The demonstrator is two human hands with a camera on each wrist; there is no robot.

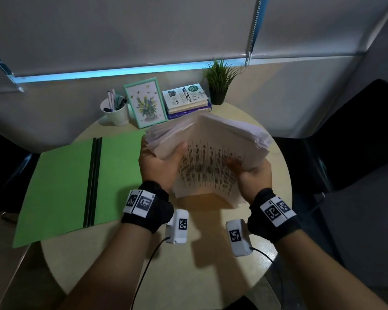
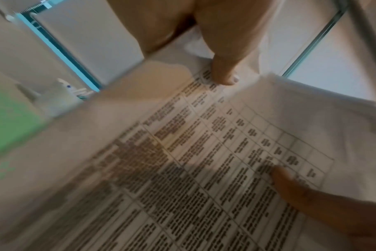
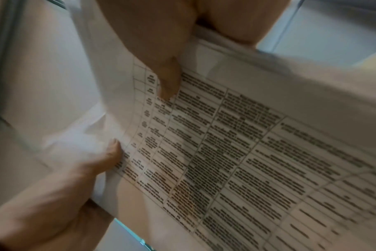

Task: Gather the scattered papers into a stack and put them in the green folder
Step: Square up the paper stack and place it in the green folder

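A thick stack of papers (image 1: 207, 157) with printed tables stands on its lower edge on the round table (image 1: 177, 265), tilted towards me. My left hand (image 1: 160, 163) grips its left side, thumb on the front sheet. My right hand (image 1: 251, 173) grips the right side the same way. The open green folder (image 1: 65, 180) lies flat to the left, a dark spine down its middle. In the left wrist view my thumb (image 2: 223, 73) presses the printed sheet (image 2: 204, 169). The right wrist view shows my right thumb (image 3: 167, 81) on the sheet (image 3: 247, 152).
At the table's far edge stand a white pen cup (image 1: 115, 111), a framed flower picture (image 1: 146, 101), stacked books (image 1: 186, 98) and a small potted plant (image 1: 218, 81). Dark chairs (image 1: 356, 135) flank the table. Cables (image 1: 143, 271) trail from the wrist cameras over the near tabletop.
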